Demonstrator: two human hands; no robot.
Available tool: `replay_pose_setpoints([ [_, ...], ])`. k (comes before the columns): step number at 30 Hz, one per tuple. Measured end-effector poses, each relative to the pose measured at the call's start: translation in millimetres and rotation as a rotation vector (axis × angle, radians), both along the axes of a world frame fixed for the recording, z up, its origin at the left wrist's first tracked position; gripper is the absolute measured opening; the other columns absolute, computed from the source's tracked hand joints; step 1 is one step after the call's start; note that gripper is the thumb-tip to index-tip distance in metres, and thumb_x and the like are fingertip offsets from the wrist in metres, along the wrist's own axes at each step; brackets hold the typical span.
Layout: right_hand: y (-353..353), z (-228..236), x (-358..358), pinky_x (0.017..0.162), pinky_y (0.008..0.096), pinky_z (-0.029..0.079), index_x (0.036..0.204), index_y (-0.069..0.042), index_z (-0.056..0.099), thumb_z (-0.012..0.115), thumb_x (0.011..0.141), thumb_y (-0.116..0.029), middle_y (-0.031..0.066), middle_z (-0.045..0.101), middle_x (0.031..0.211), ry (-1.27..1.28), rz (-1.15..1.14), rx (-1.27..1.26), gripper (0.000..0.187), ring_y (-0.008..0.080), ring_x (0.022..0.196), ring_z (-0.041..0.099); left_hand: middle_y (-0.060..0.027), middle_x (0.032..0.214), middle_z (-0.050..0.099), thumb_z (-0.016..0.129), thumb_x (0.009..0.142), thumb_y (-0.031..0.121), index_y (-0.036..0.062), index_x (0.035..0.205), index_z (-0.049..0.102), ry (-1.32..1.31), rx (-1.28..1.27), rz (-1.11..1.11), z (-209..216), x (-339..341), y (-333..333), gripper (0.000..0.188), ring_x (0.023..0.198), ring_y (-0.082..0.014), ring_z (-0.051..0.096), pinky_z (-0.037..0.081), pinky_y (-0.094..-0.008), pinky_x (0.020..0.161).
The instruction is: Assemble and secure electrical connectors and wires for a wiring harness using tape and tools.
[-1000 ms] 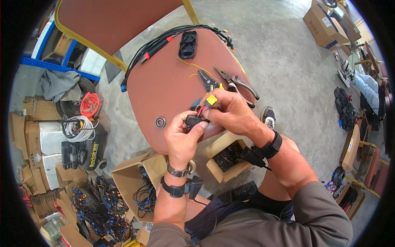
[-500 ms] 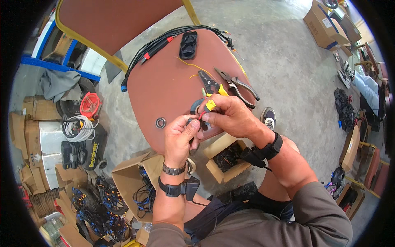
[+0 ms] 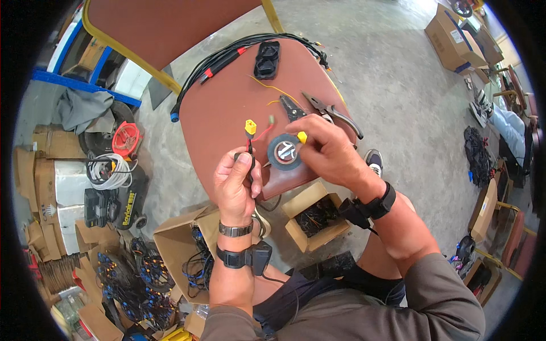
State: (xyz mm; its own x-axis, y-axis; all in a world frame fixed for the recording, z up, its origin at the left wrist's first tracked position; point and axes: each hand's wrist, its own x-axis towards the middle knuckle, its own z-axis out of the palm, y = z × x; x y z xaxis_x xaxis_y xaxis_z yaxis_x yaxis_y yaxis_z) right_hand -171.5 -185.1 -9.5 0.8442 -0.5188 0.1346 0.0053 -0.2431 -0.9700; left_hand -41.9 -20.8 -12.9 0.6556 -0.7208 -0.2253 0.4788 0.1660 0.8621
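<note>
One blocky yellow connector [image 3: 250, 127] is sitting wired mid-frame but a thin red wire [image 3: 264, 133] is trailing loose, left hand [image 3: 235, 183] pinching black cable [image 3: 249, 146], right hand [image 3: 330, 149] curling by yellow-handled strippers [image 3: 292, 109], grip unclear tbh.

Left: grey cloth [image 3: 88, 108] below blue rack [image 3: 85, 86], red round plastic piece [image 3: 126, 139], coiled white hose [image 3: 108, 182]. Lower left: tangled black cables [image 3: 122, 278]. Upper right: cardboard box [image 3: 446, 37] on concrete floor [image 3: 392, 85].

Workshop: pliers [image 3: 329, 109] on chair seat [image 3: 219, 125], cable bundles [image 3: 128, 278], cardboard boxes [image 3: 445, 35], concrete floor [image 3: 392, 85]; black machine [image 3: 129, 199] at left perhaps compressor.
</note>
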Motion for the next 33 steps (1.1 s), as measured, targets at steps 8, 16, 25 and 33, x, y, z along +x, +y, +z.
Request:
replay_pose_setpoints([
  [8, 13, -9, 4, 0.078, 0.0417, 0.054, 0.121, -0.006, 0.054, 0.071, 0.069, -0.008, 0.0129, 0.058, 0.118, 0.12, 0.064, -0.549, 0.055, 0.0344, 0.097, 0.063, -0.0039, 0.065, 0.054, 0.06, 0.094, 0.024, 0.0006, 0.103, 0.059, -0.027, 0.074, 0.069, 2, 0, -1, 0.025, 0.042, -0.0104, 0.044, 0.032, -0.0218, 0.036],
  [16, 2, -5, 2, 0.079, 0.0403, 0.053, 0.121, -0.005, 0.057, 0.075, 0.068, -0.011, 0.0133, 0.06, 0.117, 0.176, 0.089, -0.393, 0.057, 0.0335, 0.095, 0.063, -0.0051, 0.066, 0.055, 0.058, 0.095, 0.025, 0.002, 0.1, 0.058, -0.022, 0.029, 0.196, 3, 8, 4, 0.024, 0.043, -0.0119, 0.046, 0.034, -0.0233, 0.038],
  [25, 7, -21, 4, 0.07, 0.0411, 0.049, 0.084, -0.005, 0.064, 0.072, 0.066, -0.012, 0.0107, 0.058, 0.088, 0.0, 0.159, -0.636, 0.021, 0.0316, 0.082, 0.06, -0.0055, 0.067, 0.057, 0.057, 0.096, 0.026, 0.0016, 0.1, 0.058, -0.031, 0.042, 0.185, -2, 8, 1, 0.025, 0.044, -0.0115, 0.047, 0.035, -0.0235, 0.039],
  [33, 4, -4, 3, 0.072, 0.0369, 0.05, 0.099, -0.002, 0.061, 0.069, 0.079, -0.006, 0.0113, 0.062, 0.084, 0.011, 0.067, -0.378, 0.022, 0.0279, 0.081, 0.062, -0.0034, 0.066, 0.055, 0.065, 0.091, 0.021, 0.0011, 0.103, 0.058, -0.095, 0.01, 0.145, -2, 6, 7, 0.024, 0.045, -0.0096, 0.046, 0.035, -0.0224, 0.041],
])
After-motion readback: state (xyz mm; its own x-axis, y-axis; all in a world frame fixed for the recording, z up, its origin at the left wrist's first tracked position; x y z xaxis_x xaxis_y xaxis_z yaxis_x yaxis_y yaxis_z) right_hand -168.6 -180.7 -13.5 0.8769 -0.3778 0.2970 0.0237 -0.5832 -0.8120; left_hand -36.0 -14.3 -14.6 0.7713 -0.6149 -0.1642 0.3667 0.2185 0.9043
